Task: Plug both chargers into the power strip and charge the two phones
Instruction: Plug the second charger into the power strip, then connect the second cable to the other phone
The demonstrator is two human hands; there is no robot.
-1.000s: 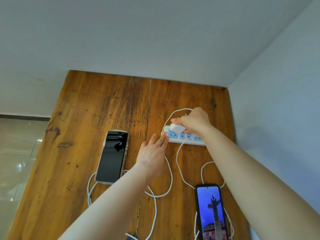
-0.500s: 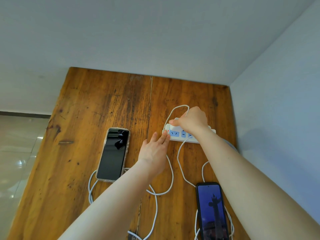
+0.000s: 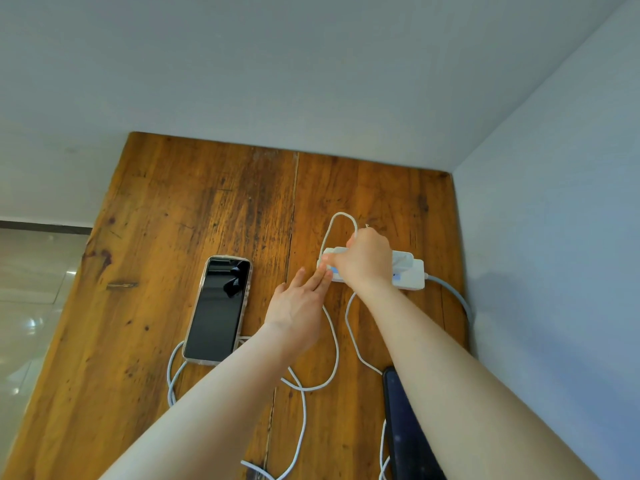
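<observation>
A white power strip (image 3: 410, 273) lies on the wooden table near the right wall. My right hand (image 3: 365, 261) is closed over a white charger (image 3: 334, 251) on the strip's left end, hiding most of it. My left hand (image 3: 299, 308) lies flat with fingers extended, its fingertips touching the strip's left end. A dark-screened phone in a clear case (image 3: 218, 310) lies to the left with a white cable (image 3: 173, 372) at its near end. A second phone (image 3: 403, 427), dark and partly under my right forearm, lies near the bottom right. A second white block (image 3: 401, 259) sits on the strip's right part.
White cables (image 3: 332, 341) loop across the table between the phones and the strip. The strip's own grey cord (image 3: 457, 299) runs off toward the right wall (image 3: 554, 271). The table's left edge drops to a shiny floor (image 3: 27, 306).
My right hand has pushed the charger down onto the strip's left end. The right phone's screen has gone from lit to dark. My left hand stayed at the strip's end.
</observation>
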